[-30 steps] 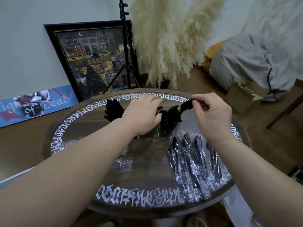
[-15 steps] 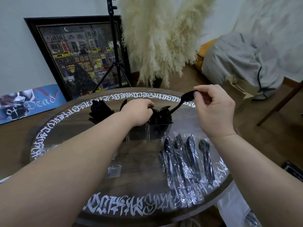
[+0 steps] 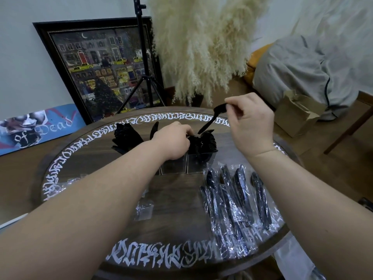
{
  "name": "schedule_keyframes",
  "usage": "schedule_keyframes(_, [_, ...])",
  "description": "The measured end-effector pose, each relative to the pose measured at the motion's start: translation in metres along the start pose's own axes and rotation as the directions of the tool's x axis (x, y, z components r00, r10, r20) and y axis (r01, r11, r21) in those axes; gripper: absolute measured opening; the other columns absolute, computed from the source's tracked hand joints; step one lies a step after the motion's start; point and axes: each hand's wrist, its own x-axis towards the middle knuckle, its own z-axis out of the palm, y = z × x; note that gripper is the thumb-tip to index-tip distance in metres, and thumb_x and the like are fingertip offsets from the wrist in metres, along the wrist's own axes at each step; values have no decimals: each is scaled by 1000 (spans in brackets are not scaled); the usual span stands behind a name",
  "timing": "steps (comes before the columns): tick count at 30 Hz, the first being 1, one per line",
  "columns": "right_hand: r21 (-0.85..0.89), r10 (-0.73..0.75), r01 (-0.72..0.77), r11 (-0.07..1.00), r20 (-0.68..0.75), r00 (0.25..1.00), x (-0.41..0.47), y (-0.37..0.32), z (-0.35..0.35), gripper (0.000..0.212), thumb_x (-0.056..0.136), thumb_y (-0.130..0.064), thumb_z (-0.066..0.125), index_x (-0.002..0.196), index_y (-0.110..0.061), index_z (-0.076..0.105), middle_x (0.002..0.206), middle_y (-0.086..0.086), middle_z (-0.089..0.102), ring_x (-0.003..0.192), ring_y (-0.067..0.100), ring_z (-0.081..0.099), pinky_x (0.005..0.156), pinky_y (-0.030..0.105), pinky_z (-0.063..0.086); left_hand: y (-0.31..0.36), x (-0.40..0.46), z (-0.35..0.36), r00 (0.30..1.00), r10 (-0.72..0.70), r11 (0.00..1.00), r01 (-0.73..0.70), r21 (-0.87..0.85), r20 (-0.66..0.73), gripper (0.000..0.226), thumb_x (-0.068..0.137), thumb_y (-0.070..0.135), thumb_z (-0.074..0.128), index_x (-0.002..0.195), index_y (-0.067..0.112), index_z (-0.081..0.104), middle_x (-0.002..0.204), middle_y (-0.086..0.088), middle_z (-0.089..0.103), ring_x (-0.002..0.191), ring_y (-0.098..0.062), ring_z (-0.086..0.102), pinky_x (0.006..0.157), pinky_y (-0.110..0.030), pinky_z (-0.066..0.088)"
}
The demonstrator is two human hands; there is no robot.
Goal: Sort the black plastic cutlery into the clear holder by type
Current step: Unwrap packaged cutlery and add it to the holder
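Observation:
A clear holder with several compartments stands at the far middle of the round table. Black cutlery fills its left compartment and its right compartment. My right hand pinches a black spoon by its bowl, handle tip down just above the right compartment. My left hand rests with curled fingers on the cutlery at the holder's middle; what it holds is hidden. Several wrapped black cutlery pieces lie in clear plastic at the near right.
Crumpled clear wrappers lie near the table's middle. Behind the table stand a tripod, a framed painting and pampas grass. A cardboard box and a grey cover sit at the right.
My right hand has lifted the spoon and tipped it so the handle points down at the right compartment. My left hand stays on the holder. The view shifted a little.

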Motion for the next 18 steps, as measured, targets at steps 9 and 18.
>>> schedule_keyframes(9, [-9,-60,65,998,244,968,-18,0,31,14,83,-8,62,90,-6,74,82,8,65,70,25,64,64,28,51,-6,-4,-3,968,-80,991,51,-125,-240,34,97,20,42,120,28,65,128,7,61,105,-18,60,83,-27,47])
schedule_keyframes(18, [-107,-14,77,991,492,871,-23,-10,41,19,89,-14,59,101,-12,73,95,8,67,93,31,55,78,36,46,-19,-19,-10,992,70,997,-73,-25,-108,38,99,24,39,133,22,55,136,2,56,126,-17,48,103,-29,38])
